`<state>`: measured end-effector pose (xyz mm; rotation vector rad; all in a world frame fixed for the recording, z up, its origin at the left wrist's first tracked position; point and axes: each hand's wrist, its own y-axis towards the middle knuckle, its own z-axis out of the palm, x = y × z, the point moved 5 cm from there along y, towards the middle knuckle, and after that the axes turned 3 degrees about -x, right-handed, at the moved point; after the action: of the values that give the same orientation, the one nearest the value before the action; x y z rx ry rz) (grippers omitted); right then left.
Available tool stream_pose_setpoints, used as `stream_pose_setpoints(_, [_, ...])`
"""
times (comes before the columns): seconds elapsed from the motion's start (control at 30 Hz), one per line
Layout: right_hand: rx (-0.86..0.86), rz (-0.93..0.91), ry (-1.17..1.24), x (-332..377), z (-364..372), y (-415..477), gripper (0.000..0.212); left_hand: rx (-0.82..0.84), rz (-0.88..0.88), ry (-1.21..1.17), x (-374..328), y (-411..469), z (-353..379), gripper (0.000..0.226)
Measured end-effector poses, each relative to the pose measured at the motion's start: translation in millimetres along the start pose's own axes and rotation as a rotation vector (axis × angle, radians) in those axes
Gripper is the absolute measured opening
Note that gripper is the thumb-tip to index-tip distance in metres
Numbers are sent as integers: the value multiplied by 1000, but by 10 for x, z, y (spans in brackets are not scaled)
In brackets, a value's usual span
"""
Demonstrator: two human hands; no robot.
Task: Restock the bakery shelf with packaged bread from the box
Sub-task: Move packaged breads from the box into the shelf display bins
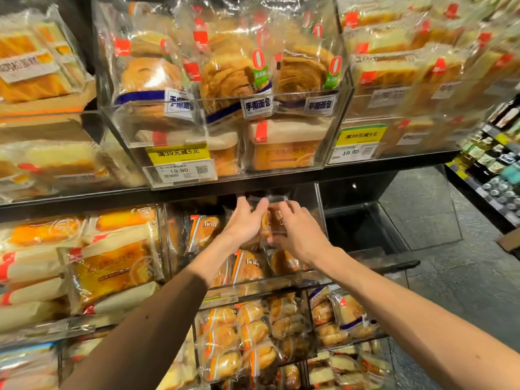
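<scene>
Shelf bin point(320, 209): bread packet point(277, 218) between hands point(244, 220)

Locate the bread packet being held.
Head view, centre: bread packet held between left hand and right hand, at the middle-shelf bin, just left of the dark acrylic bin.

The bread pack point(275, 218) you hold is wrapped in clear, glossy, crinkled plastic film, and the shelf bins point(422, 218) have smooth transparent plastic walls that catch the light. The yellow price tag point(177, 154) looks like matt paper, the shelf edge point(84, 199) is matt black, and your left sleeve point(146, 327) is plain brown cloth.
</scene>
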<state>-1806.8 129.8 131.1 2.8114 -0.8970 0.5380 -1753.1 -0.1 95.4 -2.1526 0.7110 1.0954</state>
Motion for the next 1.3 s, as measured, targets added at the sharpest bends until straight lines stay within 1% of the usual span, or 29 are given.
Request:
stream_pose_setpoints(0.07, [-53,9,-35,-66,9,18,57,16,-7,43,22,37,15,72])
stream_pose_setpoints(0.13, [-80,35,-67,-86,38,46,55,28,31,161,65,44,-4,62])
stream_pose_setpoints(0.23, [-31,60,-155,-63,172,100,60,79,147,313,152,35,-24,47])
stream_pose_setpoints(0.43, [46,131,-359,-133,392,307,56,59,314,542,218,87,-46,38])
stream_pose_setpoints(0.5, [75,165,-341,-173,434,375,57,59,344,576,240,105,-23,36])
stream_pose_setpoints(0.6, [91,182,-296,-188,473,436,55,123,347,606,296,146,38,34])
stream_pose_setpoints(0.7, [129,193,-240,-226,520,459,58,167,346,621,286,161,44,34])
stream_pose_setpoints(0.77, [169,217,-178,-255,523,460,63,185,334,611,266,161,15,34])
stream_pose_setpoints(0.83, [209,247,-122,-258,502,418,73,198,334,602,235,133,-28,34])
stream_pose_setpoints(0.9, [202,263,-83,-222,435,330,80,185,370,597,146,58,-90,33])
stream_pose_setpoints(0.93, [160,248,-78,-177,369,271,78,163,403,595,83,-7,-142,31])
stream_pose_setpoints(1.03, [18,181,-64,31,120,85,60,87,488,586,-135,-251,-396,22])
stream_pose_setpoints(1.17, [-58,92,-24,515,-242,-130,50,21,586,624,-442,-725,-926,13])
stream_pose_setpoints(1.23, [-73,-14,0,876,-370,-222,49,-54,613,692,-551,-1031,-1292,13])
stream_pose_setpoints(1.3, [-44,-141,-28,1305,-403,-301,52,-151,613,786,-569,-1378,-1697,17])
